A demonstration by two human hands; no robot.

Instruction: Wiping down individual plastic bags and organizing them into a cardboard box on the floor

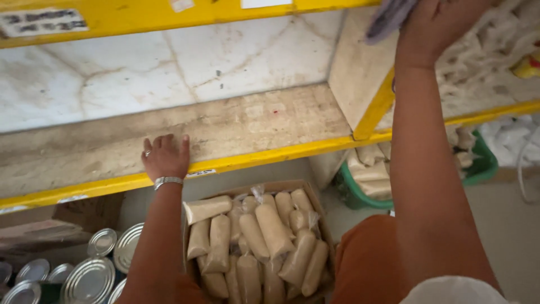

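Note:
My left hand (165,157) rests palm down on the front edge of a bare, dusty shelf board (236,126) with a yellow rim; it holds nothing and wears a ring and a metal bracelet. My right hand (436,22) is raised at the top right, pressed against the upright side panel (357,62), with a grey-purple cloth (388,17) gripped in it. My right forearm runs down the right side of the view. The fingertips of the right hand are cut off by the frame's top.
Below the shelf stands a cardboard box (278,186) full of tan filled plastic bags (264,236). Several silver tins (90,278) sit at the lower left. A green basket (481,163) with more bags stands right, and white bagged goods (484,50) fill the neighbouring shelf.

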